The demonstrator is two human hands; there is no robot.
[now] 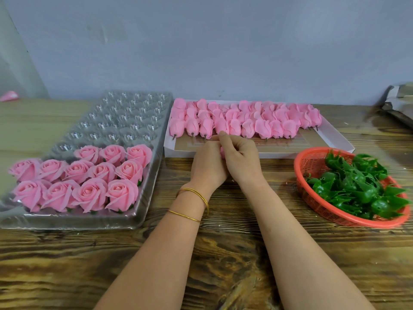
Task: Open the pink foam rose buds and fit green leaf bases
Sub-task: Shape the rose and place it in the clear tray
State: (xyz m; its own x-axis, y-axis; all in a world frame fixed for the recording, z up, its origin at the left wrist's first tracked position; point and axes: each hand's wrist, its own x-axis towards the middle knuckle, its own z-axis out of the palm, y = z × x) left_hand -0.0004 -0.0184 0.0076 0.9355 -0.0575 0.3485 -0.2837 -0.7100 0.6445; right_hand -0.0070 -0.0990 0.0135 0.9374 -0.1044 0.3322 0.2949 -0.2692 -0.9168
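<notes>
Pink foam shows between your palms at frame centre: your left hand (pixel 206 163) and right hand (pixel 240 158) press together, fingers curled closed around one rose bud (pixel 222 151). Closed buds (pixel 245 118) fill the white box (pixel 330 130) just above. Opened roses (pixel 78 182) sit in the clear tray (pixel 125 113) at left; green leaf bases (pixel 355 186) fill the red basket (pixel 304 162) at right.

Closed pink buds (pixel 243 121) lie in rows along the white box's (pixel 335 135) far edge; 12 opened roses (pixel 89 175) fill the clear tray's (pixel 125 220) near end; green leaf bases (pixel 355 186) heap the red basket (pixel 312 162).
</notes>
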